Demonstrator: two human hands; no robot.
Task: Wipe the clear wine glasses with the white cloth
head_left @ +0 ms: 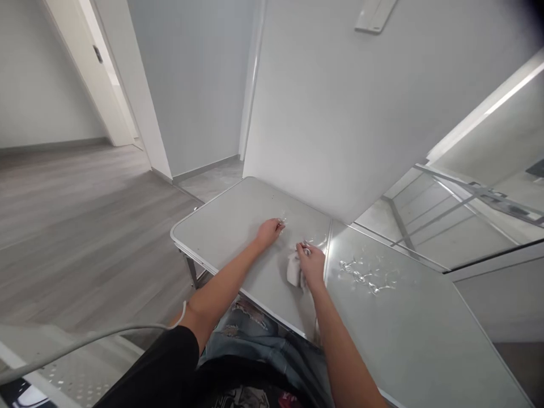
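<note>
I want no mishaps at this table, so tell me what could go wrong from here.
The white item, seemingly pinched near its top by the right hand, could slip. The clear pieces barely stand out against the pale table, so some might be overlooked. The cable reaching the left elbow might snag.

Table top [212, 226]: open surface left of the left hand [269, 233] and on the near right section. Gap between hands narrow. White bundle [293, 271] at the right hand [312, 263] obstructs the hand's left side. Clear plastic pieces [361, 276] obstruct right of the seam. Wall [331, 141] limits far-side reach.
</note>
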